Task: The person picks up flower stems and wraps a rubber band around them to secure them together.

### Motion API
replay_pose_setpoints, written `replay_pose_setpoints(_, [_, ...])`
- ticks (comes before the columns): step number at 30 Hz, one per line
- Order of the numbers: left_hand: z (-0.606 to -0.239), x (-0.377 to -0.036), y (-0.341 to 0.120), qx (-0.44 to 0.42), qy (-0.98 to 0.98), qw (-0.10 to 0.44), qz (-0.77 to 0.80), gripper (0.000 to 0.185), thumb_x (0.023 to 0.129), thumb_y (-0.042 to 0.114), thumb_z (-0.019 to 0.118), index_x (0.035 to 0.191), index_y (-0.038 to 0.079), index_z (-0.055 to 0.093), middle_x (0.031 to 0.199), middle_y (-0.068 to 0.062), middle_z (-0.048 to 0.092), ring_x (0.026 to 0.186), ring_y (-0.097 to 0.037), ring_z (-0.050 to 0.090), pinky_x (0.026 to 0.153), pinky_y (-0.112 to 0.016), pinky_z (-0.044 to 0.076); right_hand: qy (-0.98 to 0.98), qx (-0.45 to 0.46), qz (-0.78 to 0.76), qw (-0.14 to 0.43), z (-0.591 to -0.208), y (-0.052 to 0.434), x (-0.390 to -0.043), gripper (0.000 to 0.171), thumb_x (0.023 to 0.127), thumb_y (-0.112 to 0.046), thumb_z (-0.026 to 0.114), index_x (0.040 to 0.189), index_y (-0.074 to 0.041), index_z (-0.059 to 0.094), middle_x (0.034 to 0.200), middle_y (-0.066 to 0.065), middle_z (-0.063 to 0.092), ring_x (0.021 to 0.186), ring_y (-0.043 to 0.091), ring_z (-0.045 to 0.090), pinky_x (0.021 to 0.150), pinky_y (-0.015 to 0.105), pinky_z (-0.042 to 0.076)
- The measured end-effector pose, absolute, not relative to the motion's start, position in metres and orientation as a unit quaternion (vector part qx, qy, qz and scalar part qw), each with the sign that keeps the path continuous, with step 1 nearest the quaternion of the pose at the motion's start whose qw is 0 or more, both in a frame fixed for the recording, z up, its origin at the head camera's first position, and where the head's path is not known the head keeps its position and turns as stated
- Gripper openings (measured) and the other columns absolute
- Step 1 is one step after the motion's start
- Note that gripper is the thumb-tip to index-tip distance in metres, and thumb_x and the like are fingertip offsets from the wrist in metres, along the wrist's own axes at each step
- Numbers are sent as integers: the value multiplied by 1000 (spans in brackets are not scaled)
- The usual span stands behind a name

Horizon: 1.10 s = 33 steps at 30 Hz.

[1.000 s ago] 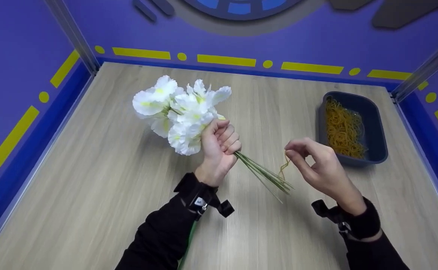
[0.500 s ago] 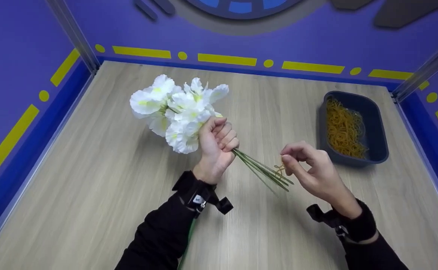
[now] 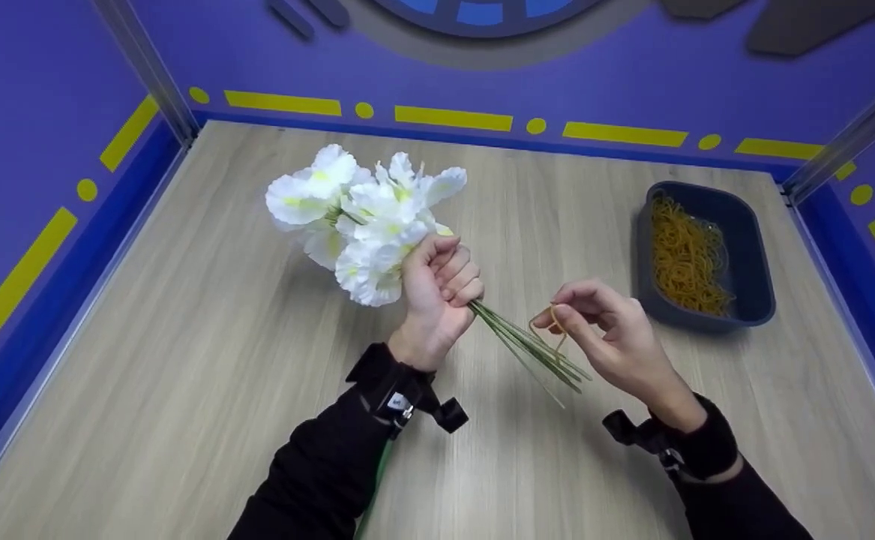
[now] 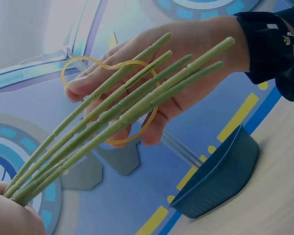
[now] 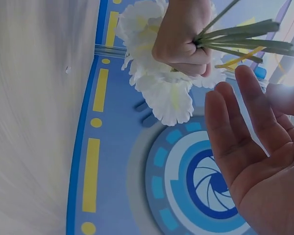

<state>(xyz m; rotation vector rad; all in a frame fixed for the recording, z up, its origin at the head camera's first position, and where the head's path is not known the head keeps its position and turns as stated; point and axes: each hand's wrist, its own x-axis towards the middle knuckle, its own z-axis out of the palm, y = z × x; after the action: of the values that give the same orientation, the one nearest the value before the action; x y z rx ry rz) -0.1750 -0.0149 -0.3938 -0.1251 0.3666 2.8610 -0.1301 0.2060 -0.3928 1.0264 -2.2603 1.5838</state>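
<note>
My left hand [image 3: 443,300] grips a bunch of white artificial flowers [image 3: 377,217] with yellow centres by the stems, close under the blooms. The thin green stems [image 3: 516,334] stick out of the fist toward the lower right. At their free ends my right hand [image 3: 617,337] holds a yellow-brown rubber band [image 4: 112,65] with its thumb and fingers. In the left wrist view the band spreads into a wide loop between thumb and fingers, and it overlaps the stem ends. The right wrist view has the fingers [image 5: 255,110] partly extended below the stems.
A dark grey bin [image 3: 752,262] on the right of the wooden table [image 3: 182,337] has a heap of similar rubber bands [image 3: 688,259] in it. Blue panels [image 3: 467,90] with yellow markings stand along the table's back and sides.
My right hand has moved left along the stem ends, and the rubber band, a hanging twisted strand earlier, is now opened into a loop on its fingers. The left hand has stayed nearly still.
</note>
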Motion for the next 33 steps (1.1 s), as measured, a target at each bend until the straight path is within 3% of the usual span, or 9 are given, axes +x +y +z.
replay_pose_setpoints(7, [-396,-173,-12,-41,126,134,982,46,95,10,37,51,21,28,40,10,27,32,-3,22,34,-16,12,-770,355,510,145,-396,201,-130,16,93,9,64,104,-2,65,97,5,75,85,19,71,77,22,56])
replay_pose_setpoints(13, [-399,-167,-2,-40,155,151,975,46,94,10,41,51,21,27,41,10,27,32,-2,23,35,-16,11,-782,329,502,170,-401,200,-133,24,89,14,65,105,-4,68,100,6,75,83,18,70,73,21,57])
replay_pose_setpoints(21, [-402,-162,5,-43,162,168,972,47,94,11,42,50,21,29,42,10,27,33,-2,24,35,-16,11,-800,350,437,215,-411,200,-145,25,88,10,70,107,-7,69,110,3,73,98,19,71,73,21,58])
replay_pose_setpoints(25, [-400,-162,2,-38,146,170,974,47,94,11,40,50,20,29,41,10,27,32,-3,24,35,-16,11,-815,346,414,212,-417,204,-153,22,90,5,70,107,-10,68,110,1,69,97,15,67,71,19,57])
replay_pose_setpoints(30, [-395,-164,-4,-30,133,162,977,46,94,10,39,52,20,25,42,10,26,33,-3,21,35,-16,12,-823,346,409,187,-427,204,-157,17,93,0,70,104,-12,68,106,0,60,85,10,62,65,17,54])
replay_pose_setpoints(33, [-392,-165,-8,-23,115,152,981,45,95,10,37,53,20,24,42,10,26,35,-3,18,35,-16,12,-822,358,411,164,-432,200,-157,16,93,2,69,102,-10,66,109,3,58,84,11,62,63,22,55])
